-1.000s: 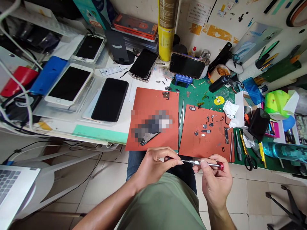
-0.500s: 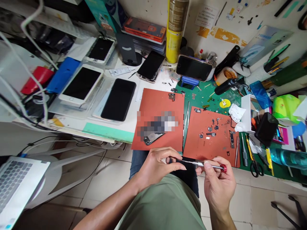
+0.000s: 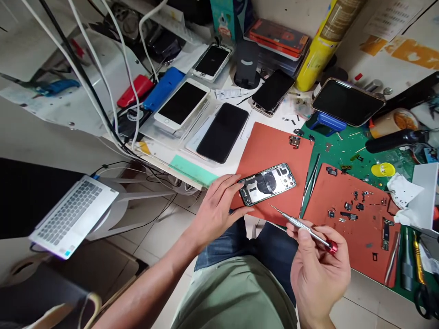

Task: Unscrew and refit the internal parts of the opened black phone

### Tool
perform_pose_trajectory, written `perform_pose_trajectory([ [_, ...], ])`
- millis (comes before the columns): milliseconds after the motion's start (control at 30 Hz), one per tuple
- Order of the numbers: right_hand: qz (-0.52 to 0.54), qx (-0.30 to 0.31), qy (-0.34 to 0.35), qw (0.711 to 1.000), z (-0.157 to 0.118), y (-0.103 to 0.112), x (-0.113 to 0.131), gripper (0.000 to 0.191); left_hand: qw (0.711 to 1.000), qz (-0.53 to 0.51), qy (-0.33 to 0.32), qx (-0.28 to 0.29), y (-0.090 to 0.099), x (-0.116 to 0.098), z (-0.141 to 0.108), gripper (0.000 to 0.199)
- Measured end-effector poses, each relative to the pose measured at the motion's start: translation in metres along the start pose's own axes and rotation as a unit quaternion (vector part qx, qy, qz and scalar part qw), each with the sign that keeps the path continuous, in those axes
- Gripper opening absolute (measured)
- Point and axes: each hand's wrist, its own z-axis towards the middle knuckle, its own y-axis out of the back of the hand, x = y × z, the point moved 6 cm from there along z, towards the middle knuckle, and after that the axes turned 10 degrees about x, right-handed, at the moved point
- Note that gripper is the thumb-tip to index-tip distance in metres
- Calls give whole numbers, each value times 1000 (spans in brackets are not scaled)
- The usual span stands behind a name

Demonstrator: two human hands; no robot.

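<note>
On the left red-brown mat (image 3: 260, 137) lies an opened phone housing (image 3: 267, 183), its inside facing up, tilted slightly. My left hand (image 3: 219, 205) grips its left end, fingers at the upper edge and thumb along the lower one. In my right hand (image 3: 320, 265) is a slim silver screwdriver (image 3: 302, 225) with a red cap, held between thumb and fingers. Its bare tip points left, just below the housing and apart from it. Tweezers (image 3: 310, 183) lie between the two mats.
Small phone parts (image 3: 350, 212) are scattered over the right red-brown mat (image 3: 332, 187). Several phones lie at the back left, among them a black one (image 3: 222, 132). Scissors (image 3: 427, 297) are at the far right; a laptop (image 3: 75, 217) stands lower left.
My left hand has moved from the screwdriver's tip to the phone housing and now grips it. My right hand still holds the screwdriver, its tip now bare. The view has swung left.
</note>
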Motion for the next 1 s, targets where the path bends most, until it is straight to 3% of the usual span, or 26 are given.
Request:
perform_pose_trajectory([
  [233,-76,-17,94,993,-5,-30,-13,27,997,6,-38,-60,4,7,6,68],
  [533,-92,-45,127,987,-11,-23,-19,30,994,53,-86,-34,3,8,11,71],
  [733,-82,-27,130,988,-13,-23,-25,30,991,75,-111,-6,5,5,13,72],
  [1000,-64,-48,130,988,-10,-19,-32,31,990,61,-121,-41,9,1,14,63],
])
